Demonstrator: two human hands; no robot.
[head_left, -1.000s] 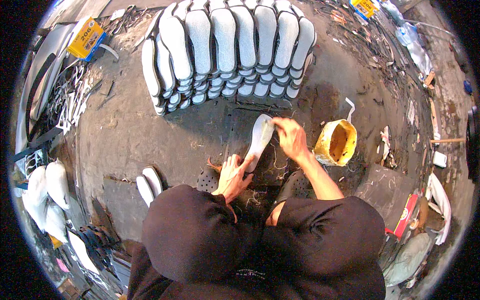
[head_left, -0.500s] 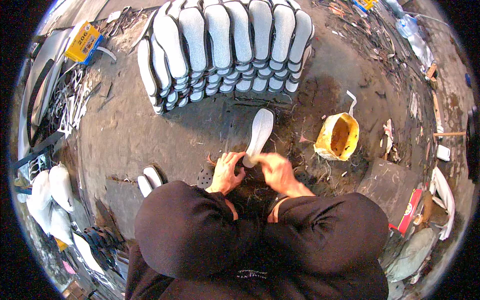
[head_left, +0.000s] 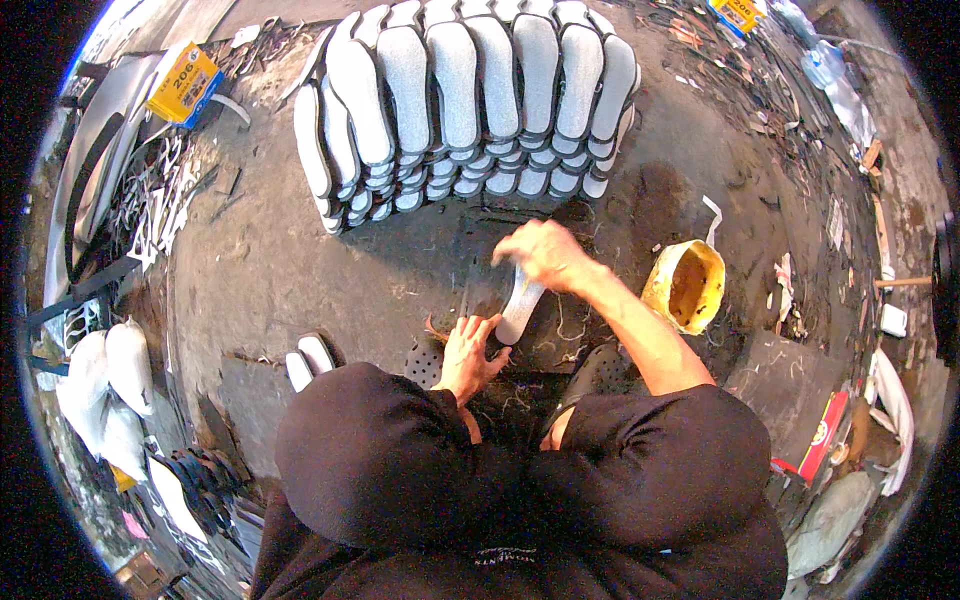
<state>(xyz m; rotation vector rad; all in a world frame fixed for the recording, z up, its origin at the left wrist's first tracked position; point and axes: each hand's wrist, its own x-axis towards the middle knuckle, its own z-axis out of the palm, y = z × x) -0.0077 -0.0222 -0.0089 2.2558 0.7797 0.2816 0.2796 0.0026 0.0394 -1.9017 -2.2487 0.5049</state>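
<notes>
A pale grey-white shoe sole [head_left: 519,312] lies on the dark ground in front of me, its narrow end towards me. My left hand [head_left: 470,355] grips that near end between thumb and fingers. Over the far end of the sole is my right hand [head_left: 548,257], its fingers curled and slightly blurred. Whatever it may hold is hidden beneath it. The sole's far end is covered by this hand. Just beyond stands a large stack of similar pale soles with dark edges [head_left: 455,80], in several overlapping layers.
A yellow open container [head_left: 686,288] with brown residue stands to the right. Two pale soles [head_left: 308,362] lie left of my knee. Strips and scraps [head_left: 155,205] litter the left side, near a yellow-blue box [head_left: 185,84]. White sacks [head_left: 105,400] sit lower left.
My right hand has moved from the sole's near end away to its far end, with the forearm reaching further out. My left hand stays at the near end. The whole view has shifted slightly.
</notes>
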